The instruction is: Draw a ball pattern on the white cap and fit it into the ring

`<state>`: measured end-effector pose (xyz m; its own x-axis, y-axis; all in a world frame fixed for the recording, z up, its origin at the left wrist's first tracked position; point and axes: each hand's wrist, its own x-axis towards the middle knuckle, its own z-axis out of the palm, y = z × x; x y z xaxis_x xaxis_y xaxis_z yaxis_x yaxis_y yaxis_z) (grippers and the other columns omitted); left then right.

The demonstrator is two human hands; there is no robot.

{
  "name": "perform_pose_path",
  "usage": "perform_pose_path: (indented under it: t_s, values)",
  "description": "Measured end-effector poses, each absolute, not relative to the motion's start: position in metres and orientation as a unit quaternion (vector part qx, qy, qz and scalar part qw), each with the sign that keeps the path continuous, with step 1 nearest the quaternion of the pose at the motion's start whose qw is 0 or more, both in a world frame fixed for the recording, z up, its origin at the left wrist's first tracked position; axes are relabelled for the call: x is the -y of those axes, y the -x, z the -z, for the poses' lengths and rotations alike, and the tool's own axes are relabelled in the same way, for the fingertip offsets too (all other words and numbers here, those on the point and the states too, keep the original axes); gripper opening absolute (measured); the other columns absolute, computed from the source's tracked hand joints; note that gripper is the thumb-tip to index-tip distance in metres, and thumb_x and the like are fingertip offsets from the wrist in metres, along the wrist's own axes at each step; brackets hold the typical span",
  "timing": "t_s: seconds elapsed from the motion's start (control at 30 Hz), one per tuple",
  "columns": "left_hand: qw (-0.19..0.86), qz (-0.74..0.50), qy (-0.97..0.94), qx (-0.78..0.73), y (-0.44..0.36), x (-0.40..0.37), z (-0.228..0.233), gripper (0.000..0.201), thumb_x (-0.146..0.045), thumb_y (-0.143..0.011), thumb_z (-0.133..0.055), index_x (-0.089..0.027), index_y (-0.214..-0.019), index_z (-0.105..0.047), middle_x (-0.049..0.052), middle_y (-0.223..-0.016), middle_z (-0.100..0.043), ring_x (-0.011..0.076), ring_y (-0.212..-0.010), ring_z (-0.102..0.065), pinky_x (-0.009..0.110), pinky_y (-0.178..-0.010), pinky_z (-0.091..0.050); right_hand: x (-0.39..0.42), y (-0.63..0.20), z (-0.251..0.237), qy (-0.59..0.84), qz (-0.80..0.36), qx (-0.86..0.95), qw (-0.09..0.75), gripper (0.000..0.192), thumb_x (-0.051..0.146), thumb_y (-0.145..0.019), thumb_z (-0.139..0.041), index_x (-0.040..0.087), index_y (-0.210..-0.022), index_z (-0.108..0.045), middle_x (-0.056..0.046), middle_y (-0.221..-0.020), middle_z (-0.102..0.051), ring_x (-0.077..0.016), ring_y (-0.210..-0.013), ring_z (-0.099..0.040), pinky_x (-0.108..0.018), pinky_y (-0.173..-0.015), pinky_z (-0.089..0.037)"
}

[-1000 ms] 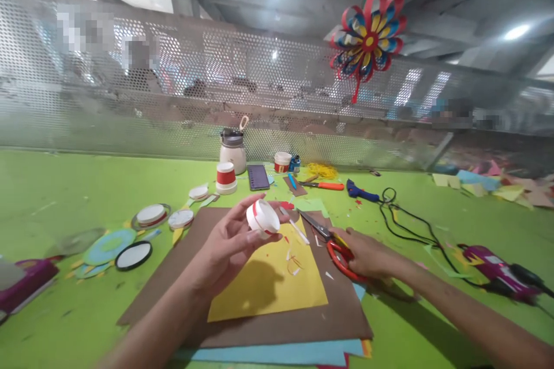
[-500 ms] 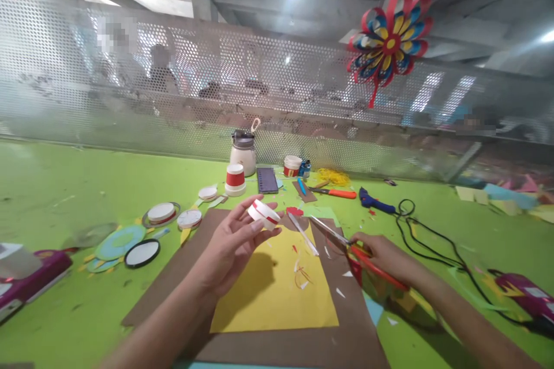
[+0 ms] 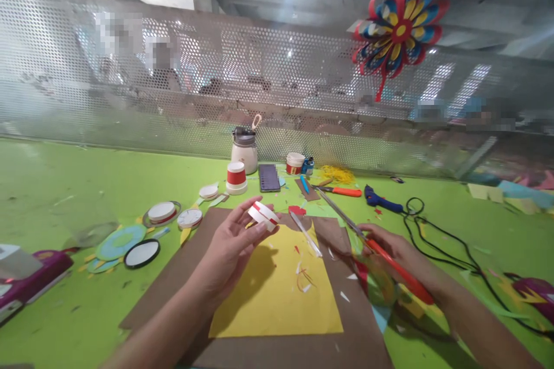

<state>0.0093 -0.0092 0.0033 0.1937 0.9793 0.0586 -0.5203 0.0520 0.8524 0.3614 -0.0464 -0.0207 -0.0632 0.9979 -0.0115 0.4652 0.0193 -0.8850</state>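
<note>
Left hand point(image 3: 229, 248) grasping white-red paper ring point(image 3: 263, 214) above yellow sheet point(image 3: 277, 294), unchanged. Right hand point(image 3: 389, 248), at 3 o'clock, clenched on scissors point(image 3: 367, 239), now lifted off counter point(image 3: 64, 184), blades toward ring.

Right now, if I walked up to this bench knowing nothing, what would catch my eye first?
Probably the bright paper pinwheel hanging at upper right against the grey mesh screen. Next, the person's hands over the yellow sheet: the left hand holds up a small white cup with red stripes, and the right hand grips red-handled scissors, blades pointing away.
</note>
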Motion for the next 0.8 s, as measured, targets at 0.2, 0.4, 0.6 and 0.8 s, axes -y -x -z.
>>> perform_pose_path:
  t_s: [0.2, 0.4, 0.6, 0.8]
  values:
    - [0.634, -0.583, -0.399, -0.316, -0.015, 0.014, -0.004, 0.066, -0.032, -0.072, -0.1, -0.022, -0.13, -0.071, 0.012, -0.127, -0.08, 0.027, -0.114, -0.077, 0.04, -0.103, -0.058, 0.084, -0.34, -0.011, 0.507, -0.453, 0.685, 0.26, 0.044, 0.059, -0.099, -0.068, 0.026, -0.13, -0.07, -0.009, -0.107, -0.072, -0.0265, -0.098, -0.072, -0.036, -0.088, -0.063]
    - [0.625, -0.591, -0.419, -0.291, -0.016, 0.017, -0.002, 0.058, -0.029, -0.075, -0.097, -0.026, -0.128, -0.073, 0.011, -0.133, -0.077, 0.0288, -0.122, -0.074, 0.043, -0.11, -0.055, 0.1, -0.31, -0.023, 0.436, -0.493, 0.711, 0.247, 0.059, 0.076, -0.098, -0.059, 0.03, -0.133, -0.068, -0.01, -0.115, -0.07, -0.0254, -0.101, -0.067, -0.035, -0.091, -0.058]
    - [0.626, -0.588, -0.439, -0.264, -0.015, 0.012, 0.006, 0.057, -0.028, -0.076, -0.097, -0.027, -0.128, -0.074, 0.012, -0.137, -0.075, 0.0332, -0.13, -0.071, 0.046, -0.11, -0.056, 0.092, -0.295, -0.019, 0.376, -0.544, 0.709, 0.243, 0.064, 0.081, -0.095, -0.059, 0.023, -0.122, -0.066, -0.001, -0.09, -0.055, -0.0145, -0.078, -0.05, -0.025, -0.076, -0.05]
    - [0.641, -0.577, -0.42, -0.283, -0.014, 0.014, 0.002, 0.057, -0.028, -0.075, -0.098, -0.025, -0.127, -0.074, 0.012, -0.13, -0.078, 0.0308, -0.117, -0.076, 0.047, -0.109, -0.056, 0.091, -0.301, -0.01, 0.371, -0.524, 0.718, 0.268, 0.058, 0.077, -0.098, -0.057, 0.023, -0.114, -0.065, -0.001, -0.085, -0.057, -0.0142, -0.072, -0.049, -0.025, -0.068, -0.047]
